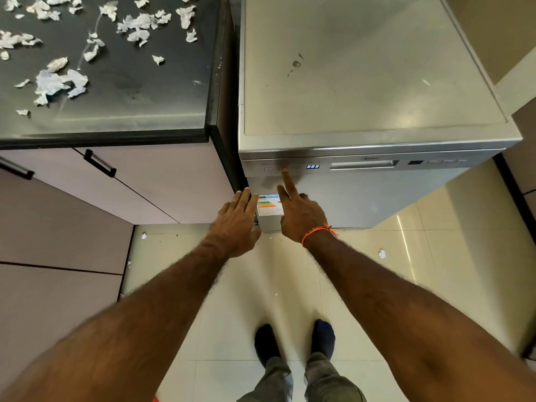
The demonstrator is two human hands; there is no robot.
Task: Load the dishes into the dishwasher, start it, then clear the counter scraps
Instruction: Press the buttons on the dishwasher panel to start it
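Note:
The silver dishwasher (377, 195) stands with its door closed, and its small display (313, 166) is lit. My right hand (301, 213) stretches its index finger up to a button (284, 169) on the left part of the control panel, fingertip on it. With fingers straight, my left hand (236, 220) lies flat against the left edge of the door, beside the energy label (269, 205). Torn white paper scraps (58, 82) are scattered over the dark counter (130, 111) at the upper left.
Cabinet drawers with black handles (100, 163) sit under the counter on the left. A few paper bits (382, 253) lie on the cream tiled floor. My feet (294, 340) stand in front of the dishwasher. A wall and dark skirting run along the right.

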